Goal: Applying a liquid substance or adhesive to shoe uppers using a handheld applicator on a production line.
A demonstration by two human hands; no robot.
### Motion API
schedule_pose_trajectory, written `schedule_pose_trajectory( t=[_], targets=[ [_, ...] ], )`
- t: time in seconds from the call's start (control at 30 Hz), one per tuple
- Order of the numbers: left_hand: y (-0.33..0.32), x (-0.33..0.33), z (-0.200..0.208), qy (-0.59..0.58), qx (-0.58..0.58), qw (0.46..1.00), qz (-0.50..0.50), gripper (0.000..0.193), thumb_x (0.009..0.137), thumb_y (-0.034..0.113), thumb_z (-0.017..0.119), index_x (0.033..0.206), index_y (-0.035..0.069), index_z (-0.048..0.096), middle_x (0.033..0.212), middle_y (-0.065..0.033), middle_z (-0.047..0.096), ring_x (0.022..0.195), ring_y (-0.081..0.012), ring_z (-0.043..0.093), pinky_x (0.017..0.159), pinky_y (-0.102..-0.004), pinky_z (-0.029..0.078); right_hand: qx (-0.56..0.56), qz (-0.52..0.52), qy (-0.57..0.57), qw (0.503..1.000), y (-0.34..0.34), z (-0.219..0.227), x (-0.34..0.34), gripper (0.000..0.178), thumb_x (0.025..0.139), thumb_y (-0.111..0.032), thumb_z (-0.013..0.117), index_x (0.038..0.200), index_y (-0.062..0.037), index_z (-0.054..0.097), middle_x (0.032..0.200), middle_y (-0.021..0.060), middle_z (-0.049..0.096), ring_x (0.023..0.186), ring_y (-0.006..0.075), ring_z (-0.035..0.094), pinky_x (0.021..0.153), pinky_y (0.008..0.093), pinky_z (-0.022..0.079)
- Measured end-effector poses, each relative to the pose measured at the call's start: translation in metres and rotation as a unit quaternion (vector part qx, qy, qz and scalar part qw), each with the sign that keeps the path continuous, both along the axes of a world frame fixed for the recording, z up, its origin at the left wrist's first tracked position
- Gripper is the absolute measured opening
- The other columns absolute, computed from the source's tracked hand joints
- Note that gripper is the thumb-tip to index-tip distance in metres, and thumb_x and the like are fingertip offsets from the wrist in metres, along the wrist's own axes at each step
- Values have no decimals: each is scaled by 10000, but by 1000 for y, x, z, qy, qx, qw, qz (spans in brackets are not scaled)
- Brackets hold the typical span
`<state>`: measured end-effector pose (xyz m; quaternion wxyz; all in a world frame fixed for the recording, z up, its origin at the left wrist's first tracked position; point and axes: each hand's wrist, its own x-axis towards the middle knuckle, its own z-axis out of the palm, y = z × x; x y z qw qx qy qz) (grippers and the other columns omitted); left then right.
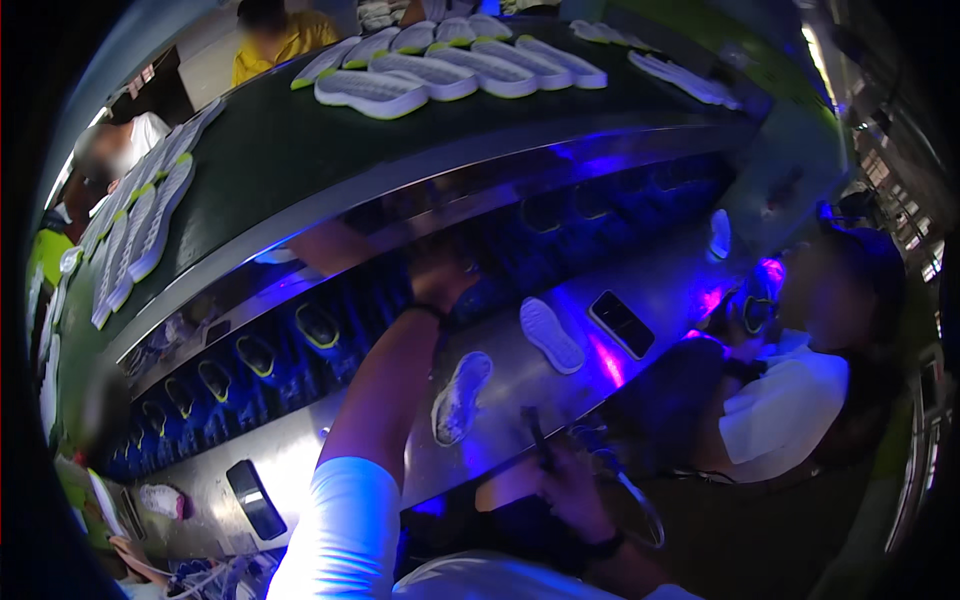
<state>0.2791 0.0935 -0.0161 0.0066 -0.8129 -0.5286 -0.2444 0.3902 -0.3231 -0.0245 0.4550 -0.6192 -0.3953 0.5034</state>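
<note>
A person's left hand (440, 278) stretches forward to the lower conveyor belt (330, 350) under blue light, reaching among dark shoes; its grip is too blurred to tell; the right hand (570, 480) clenches a thin dark tool (537, 438) near the body; two white shoe soles (460, 397) lie tread-up on the metal surface (500, 370), within easy reach; more soles (440, 70) ride the upper belt.

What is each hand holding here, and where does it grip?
Right hand grips a thin dark tool by its lower end. Left hand reaches into the lower conveyor; any hold cannot be told.
</note>
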Motion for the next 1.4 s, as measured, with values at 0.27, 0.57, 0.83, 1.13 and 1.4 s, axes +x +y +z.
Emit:
schedule_pose_trajectory(
  t=[0.27, 0.57, 0.83, 1.13, 1.4],
  targets=[
    [-140, -82, 85, -101, -81, 985, -112, 817, 562, 402, 942, 1232, 80, 602, 1523, -283, 345, 1351, -485, 430, 1076, -504, 458, 44, -17, 134, 990, -14, 8, 5, 439, 984, -30, 602, 1405, -5, 480, 973, 40, 657, 683, 73, 558, 586, 229, 465],
    [-363, -306, 135, 240, -194, 884, -350, 748, 651, 292, 820, 1312, 65, 554, 1506, -303, 396, 1413, -485, 410, 1168, -578, 371, 79, 32, 83, 993, -36, 22, -26, 366, 965, -52, 653, 1321, 1, 584, 939, 39, 690, 706, 79, 587, 619, 240, 471],
    [-393, -330, 87, 174, -40, 974, -136, 734, 786, 456, 738, 1325, 1, 534, 1199, -208, 629, 1115, -367, 632, 922, -478, 509, 75, 9, 28, 997, -82, 27, -123, 472, 1004, -97, 629, 1460, -61, 514, 945, 10, 689, 696, 42, 551, 607, 208, 453],
    [-368, -349, -28, 283, -89, 951, 92, 1046, 808, 782, 555, 1417, -64, 471, 1163, -217, 610, 1142, -383, 574, 1082, -550, 347, 5, 1, 3, 1000, -63, -4, -193, 435, 1017, -61, 580, 1441, -45, 481, 996, 56, 688, 695, 60, 557, 597, 211, 459],
    [-341, -379, -82, 320, -85, 943, 24, 1035, 827, 746, 559, 1489, -39, 424, 1287, -296, 552, 1241, -433, 506, 1147, -544, 305, -32, -5, -27, 999, 1, -73, -239, 420, 1024, -63, 542, 1439, -38, 476, 981, 58, 670, 716, 65, 557, 598, 212, 431]
  ],
)
